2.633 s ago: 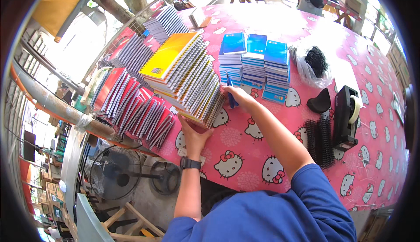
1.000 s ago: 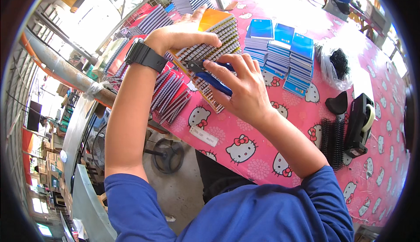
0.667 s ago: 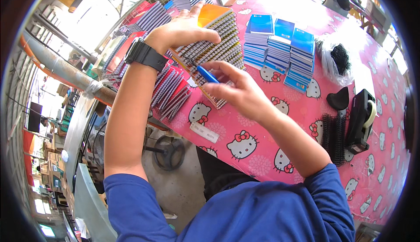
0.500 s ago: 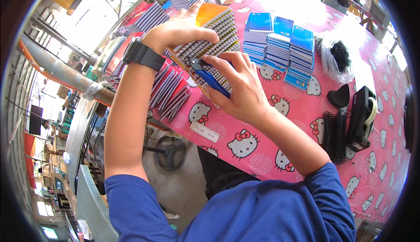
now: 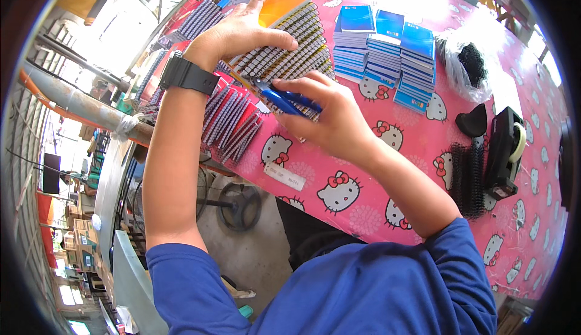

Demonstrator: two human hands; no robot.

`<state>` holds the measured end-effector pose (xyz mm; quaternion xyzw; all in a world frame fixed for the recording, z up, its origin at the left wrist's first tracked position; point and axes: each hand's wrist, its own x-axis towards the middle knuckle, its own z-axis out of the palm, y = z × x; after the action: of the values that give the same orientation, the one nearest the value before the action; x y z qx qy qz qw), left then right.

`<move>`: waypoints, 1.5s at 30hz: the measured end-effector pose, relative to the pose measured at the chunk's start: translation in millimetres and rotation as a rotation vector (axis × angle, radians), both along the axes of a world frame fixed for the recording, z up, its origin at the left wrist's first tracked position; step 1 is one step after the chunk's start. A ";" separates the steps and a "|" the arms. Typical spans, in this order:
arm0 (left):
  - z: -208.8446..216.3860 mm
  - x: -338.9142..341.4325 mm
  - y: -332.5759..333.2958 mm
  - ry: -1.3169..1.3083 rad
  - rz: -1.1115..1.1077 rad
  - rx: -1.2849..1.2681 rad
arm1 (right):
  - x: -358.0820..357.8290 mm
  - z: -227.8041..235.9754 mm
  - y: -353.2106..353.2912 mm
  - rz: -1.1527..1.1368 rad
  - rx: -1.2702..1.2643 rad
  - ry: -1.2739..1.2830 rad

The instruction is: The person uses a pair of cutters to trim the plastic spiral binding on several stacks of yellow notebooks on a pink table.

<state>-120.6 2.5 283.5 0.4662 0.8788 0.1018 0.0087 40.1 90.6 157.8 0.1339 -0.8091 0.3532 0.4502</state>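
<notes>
A stack of spiral-bound notebooks point(image 5: 293, 31), the top one with an orange cover, leans fanned out on the table in front of me. Over its left side lies my left hand point(image 5: 245, 35), gripping it with the fingers on the cover's far side and the thumb across the coils. My right hand point(image 5: 330, 108) is closed round blue-handled pliers point(image 5: 281, 100), whose handles are slightly apart. The metal jaws of the pliers touch or nearly touch the coils at the stack's near left end; exactly what they bite is too small to see.
Red coil-bound notebooks point(image 5: 233, 120) lie left of the stack, and blue notebooks point(image 5: 387, 56) stand in piles to the right. Farther right are a plastic bag point(image 5: 466, 68), black coils point(image 5: 466, 180) and a tape dispenser point(image 5: 505, 153). A pink patterned cloth point(image 5: 375, 205) covers the table.
The pliers' handles have spread apart in my right hand, and the jaws sit slightly to the left along the coils. My left hand stays on the stack. The whole view has shifted a little.
</notes>
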 end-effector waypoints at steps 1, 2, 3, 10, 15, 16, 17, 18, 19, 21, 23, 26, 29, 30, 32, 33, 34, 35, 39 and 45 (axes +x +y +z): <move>-1.4 -1.5 -1.6 0.013 -0.003 0.007 | 3.4 6.3 3.3 0.433 -0.490 -0.388; -3.5 -2.6 -3.1 0.009 -0.001 0.003 | 5.7 9.4 4.2 0.865 -0.980 -0.776; -4.2 -2.8 -2.1 0.022 0.007 0.004 | 5.9 9.9 2.3 0.945 -1.128 -0.762; -5.6 -8.6 -1.6 0.014 0.021 0.023 | 12.7 2.4 -3.6 -0.144 0.089 -0.081; -4.5 -4.5 0.6 -0.004 0.012 0.026 | 7.0 -5.6 0.5 -0.036 0.029 -0.056; -3.5 -3.1 0.5 -0.009 0.005 0.025 | 6.7 -3.7 4.0 -0.036 0.027 -0.058; -3.2 -1.9 0.8 -0.013 -0.003 0.024 | 7.3 0.1 9.0 0.368 -0.440 -0.441; -4.9 -3.7 -0.1 -0.015 -0.003 0.021 | 7.1 2.7 11.3 0.775 -0.909 -0.818; -6.9 -6.2 -1.0 0.015 -0.014 0.030 | 4.2 -0.2 9.2 0.928 -1.097 -0.791; -8.5 -8.6 -2.3 0.046 -0.026 0.038 | 9.8 8.1 12.5 0.771 -0.868 -0.850; -8.0 -9.8 -2.6 -0.008 -0.047 0.067 | 10.2 -4.3 4.3 0.352 -0.428 -0.503; -8.2 -9.5 -0.5 -0.025 -0.047 0.068 | 14.9 -6.2 -2.3 -0.099 0.039 -0.156; -8.2 -14.0 -4.3 -0.015 -0.068 0.067 | 17.6 -0.9 -8.3 -0.175 0.108 -0.138; -6.7 -9.4 -2.3 -0.016 -0.072 0.070 | 18.2 0.4 -7.6 -0.227 0.154 -0.115; -2.9 -0.5 -0.1 -0.008 0.034 -0.001 | 19.6 1.9 -6.4 -0.246 0.188 -0.117; 0.4 2.0 0.0 -0.009 0.032 0.001 | 20.5 2.4 -6.3 -0.261 0.221 -0.119; 3.4 3.8 0.3 -0.007 -0.013 -0.023 | 20.0 2.8 -4.7 -0.263 0.223 -0.120; 4.6 4.6 0.9 -0.005 -0.058 -0.047 | 18.2 3.1 -1.3 -0.238 0.226 -0.097; 1.2 -2.9 -1.5 -0.015 -0.041 -0.057 | 17.6 14.7 9.0 0.347 -0.438 -0.586; -2.9 -12.1 -6.6 0.060 -0.080 -0.037 | 13.3 2.0 5.8 0.511 -0.621 -0.653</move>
<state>-132.7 -4.1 280.6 0.5037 0.8610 0.0708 -0.0051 53.4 96.4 159.8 0.0701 -0.7058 0.6989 0.0919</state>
